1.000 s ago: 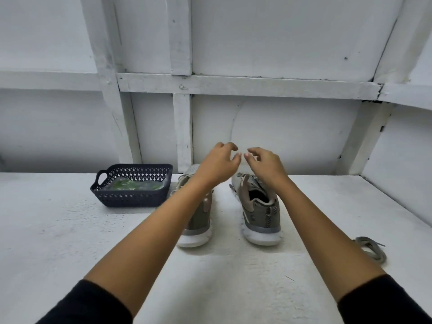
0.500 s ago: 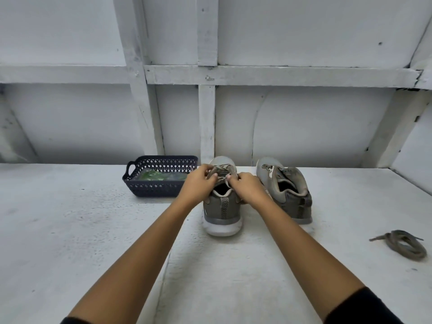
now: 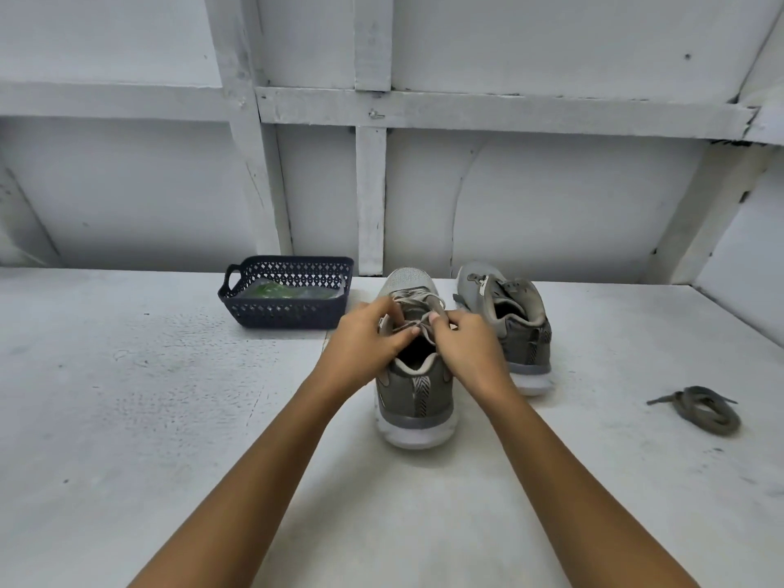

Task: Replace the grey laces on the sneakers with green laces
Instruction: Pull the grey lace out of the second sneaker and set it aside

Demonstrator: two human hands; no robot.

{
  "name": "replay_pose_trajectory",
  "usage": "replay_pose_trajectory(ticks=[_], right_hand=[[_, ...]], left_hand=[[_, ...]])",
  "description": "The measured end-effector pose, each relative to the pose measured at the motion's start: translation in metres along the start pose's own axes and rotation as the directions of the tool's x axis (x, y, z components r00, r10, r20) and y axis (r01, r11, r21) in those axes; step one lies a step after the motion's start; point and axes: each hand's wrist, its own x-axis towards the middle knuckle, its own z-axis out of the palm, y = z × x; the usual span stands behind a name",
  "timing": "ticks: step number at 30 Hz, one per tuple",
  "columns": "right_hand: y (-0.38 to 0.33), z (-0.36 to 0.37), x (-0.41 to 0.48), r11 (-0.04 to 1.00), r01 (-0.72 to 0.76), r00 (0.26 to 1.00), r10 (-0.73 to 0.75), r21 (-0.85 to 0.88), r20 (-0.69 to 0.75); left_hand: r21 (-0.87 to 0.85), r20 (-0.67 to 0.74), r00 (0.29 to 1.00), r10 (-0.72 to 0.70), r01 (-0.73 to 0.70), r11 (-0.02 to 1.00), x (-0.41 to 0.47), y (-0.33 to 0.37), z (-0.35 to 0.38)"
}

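Head view: left hand (image 3: 365, 337) and right hand (image 3: 462, 337) each pinch the grey lace (image 3: 413, 299) at the top eyelets of the laced sneaker (image 3: 413, 388). Loosen each crossing before pulling, and draw the lace out evenly. Left of that sneaker, the basket (image 3: 288, 316) holds the green laces (image 3: 275, 292). A loose grey lace (image 3: 700, 411) lies well to its right.

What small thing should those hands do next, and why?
Probably loosen the grey lace at the top: the left hand and right hand pinch it on the near sneaker; the other sneaker looks laceless, a loose lace lying nearby.
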Motion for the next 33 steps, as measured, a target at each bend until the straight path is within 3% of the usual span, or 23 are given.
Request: replay_pose_trajectory(ticks=[10,14,16,18,20,21,22,24,26,29,31,33], right_hand=[[0.012,-0.014,-0.037,0.998,-0.063,0.998,0.062,0.03,0.032],[0.021,-0.013,-0.038,0.985,-0.097,0.994,0.089,0.145,0.057],[0.025,-0.012,-0.035,0.95,-0.153,0.986,0.129,0.273,0.103],[0.026,-0.014,-0.032,0.918,-0.198,0.976,0.153,0.343,0.154],[0.025,-0.014,-0.03,0.922,-0.202,0.972,0.148,0.332,0.18],[0.024,-0.014,-0.031,0.933,-0.19,0.974,0.14,0.307,0.179],[0.023,-0.014,-0.031,0.95,-0.168,0.977,0.125,0.262,0.171],[0.021,-0.016,-0.032,0.988,-0.081,0.991,0.066,0.128,0.113],[0.018,-0.02,-0.03,0.996,0.084,0.996,-0.084,0.019,0.025],[0.011,-0.021,-0.021,0.925,0.353,0.935,-0.353,-0.142,0.03],[0.007,-0.019,-0.015,0.881,0.415,0.909,-0.414,-0.228,0.055],[0.003,-0.02,-0.013,0.889,0.423,0.905,-0.425,-0.174,0.025]], left_hand=[[0.096,-0.03,1.0,0.002,0.001,0.995,-0.024,0.005,0.02],[-0.021,-0.082,0.995,0.06,-0.062,0.998,-0.025,0.011,0.02],[-0.185,-0.159,0.987,-0.036,0.006,0.983,-0.026,0.016,0.014],[-0.545,-0.187,0.961,-0.202,0.07,0.836,-0.024,0.022,-0.003],[-0.858,-0.129,0.956,-0.265,0.027,0.513,-0.024,0.026,-0.025],[-0.922,-0.113,0.959,-0.259,-0.004,0.387,-0.025,0.026,-0.035],[-0.945,-0.108,0.962,-0.25,-0.022,0.325,-0.027,0.025,-0.042],[-0.944,-0.083,0.969,-0.232,-0.002,0.329,-0.03,0.025,-0.048],[-0.923,-0.039,0.98,-0.195,0.039,0.383,-0.033,0.025,-0.047],[-0.898,0.03,0.993,-0.115,0.078,0.434,-0.038,0.023,-0.044],[-0.884,0.081,0.995,-0.055,0.097,0.457,-0.041,0.023,-0.042],[-0.848,0.099,0.994,-0.047,0.109,0.519,-0.04,0.023,-0.038]])
